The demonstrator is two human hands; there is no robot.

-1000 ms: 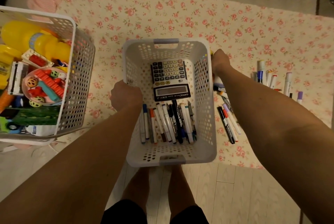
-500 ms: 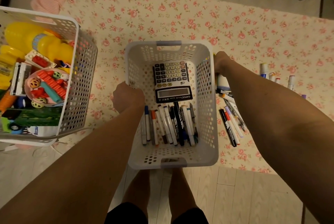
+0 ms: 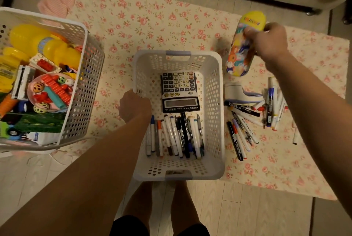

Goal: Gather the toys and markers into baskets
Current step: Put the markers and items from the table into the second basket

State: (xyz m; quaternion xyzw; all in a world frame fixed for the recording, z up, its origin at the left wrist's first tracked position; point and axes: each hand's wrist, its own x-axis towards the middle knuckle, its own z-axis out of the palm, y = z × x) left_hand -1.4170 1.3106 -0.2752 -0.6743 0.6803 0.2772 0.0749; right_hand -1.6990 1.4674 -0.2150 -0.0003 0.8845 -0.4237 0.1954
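Your left hand (image 3: 133, 106) is curling its fingers over the left rim of the white marker basket (image 3: 217, 121), which is sitting on the floral mat (image 3: 152, 16). Markers (image 3: 175, 136) and a calculator (image 3: 179, 90) are lying inside, just right of those fingers. Your right hand (image 3: 270, 42) is wrapping its fingers round a flowered, yellow-capped tube (image 3: 238, 54). Loose markers (image 3: 247, 121) are lying nearer you than that hand. Far left of your left fingers, a second basket (image 3: 83, 75) is holding toys (image 3: 43, 45).
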